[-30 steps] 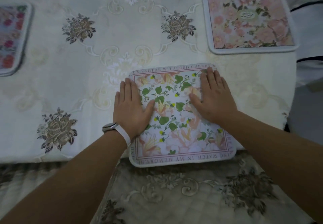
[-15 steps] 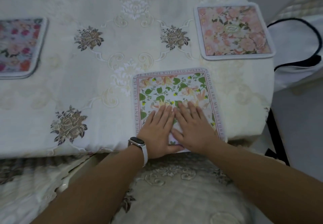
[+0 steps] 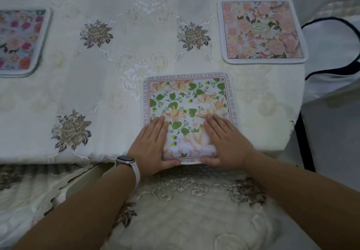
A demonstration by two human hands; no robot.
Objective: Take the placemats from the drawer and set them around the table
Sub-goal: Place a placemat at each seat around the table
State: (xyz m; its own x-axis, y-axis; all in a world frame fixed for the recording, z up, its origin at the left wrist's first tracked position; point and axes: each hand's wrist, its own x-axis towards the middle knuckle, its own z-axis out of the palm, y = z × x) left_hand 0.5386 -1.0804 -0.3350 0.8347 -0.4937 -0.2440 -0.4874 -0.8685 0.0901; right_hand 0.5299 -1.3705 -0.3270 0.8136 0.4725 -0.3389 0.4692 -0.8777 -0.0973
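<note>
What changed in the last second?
The left hand and right hand slid back along the green-leaf placemat toward its near edge, met in the middle, then spread to its near corners, flat throughout. The pink floral placemat and the bright-flowered placemat stayed put.

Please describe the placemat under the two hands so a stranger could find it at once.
Start at the cream embroidered tablecloth, at its near edge. There a square floral placemat lies under the left hand and right hand. Only this mat carries printed words around its border.
</note>
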